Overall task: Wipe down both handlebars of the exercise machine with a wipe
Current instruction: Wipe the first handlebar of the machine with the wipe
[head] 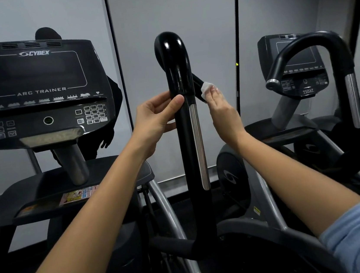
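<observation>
A black upright handlebar (179, 73) with a curved top and a silver strip stands in the middle of the view. My left hand (157, 117) wraps around it from the left, thumb across the front just above the strip. My right hand (222, 108) is on its right side and presses a small white wipe (206, 88) against the short black side grip that sticks out behind the bar. The machine's other handlebar is out of view.
The Cybex Arc Trainer console (35, 90) sits at left above a tray holding a coloured leaflet (79, 194). At right is a second machine with a console (294, 63) and a curved black handlebar (313, 51). Grey wall panels fill the background.
</observation>
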